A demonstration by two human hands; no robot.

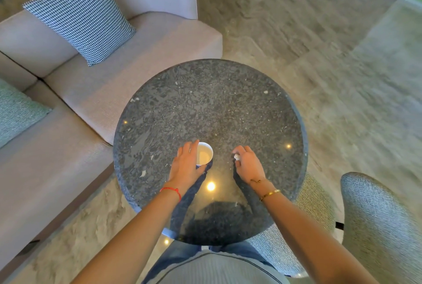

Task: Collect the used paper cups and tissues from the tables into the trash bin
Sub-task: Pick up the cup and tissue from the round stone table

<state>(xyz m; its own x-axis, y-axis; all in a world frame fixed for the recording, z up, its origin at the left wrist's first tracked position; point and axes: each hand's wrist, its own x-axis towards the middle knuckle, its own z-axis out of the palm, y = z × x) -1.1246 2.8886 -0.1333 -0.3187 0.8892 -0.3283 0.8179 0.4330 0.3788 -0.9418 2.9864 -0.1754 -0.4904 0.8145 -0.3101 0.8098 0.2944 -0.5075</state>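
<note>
Looking down from the head view, a round dark stone table carries a white paper cup near its front edge. The left hand wraps around the cup's left side, fingers curled against the wall. The right hand, well apart, pinches a small white tissue on the tabletop. A grey sofa stands beside the table.

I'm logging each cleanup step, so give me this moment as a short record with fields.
surface: round dark speckled stone table
left hand: wrapped around the white paper cup, which stands upright on the table
right hand: closed on a small crumpled white tissue
trash bin: not in view
surroundings: beige sofa, patterned cushion
</note>
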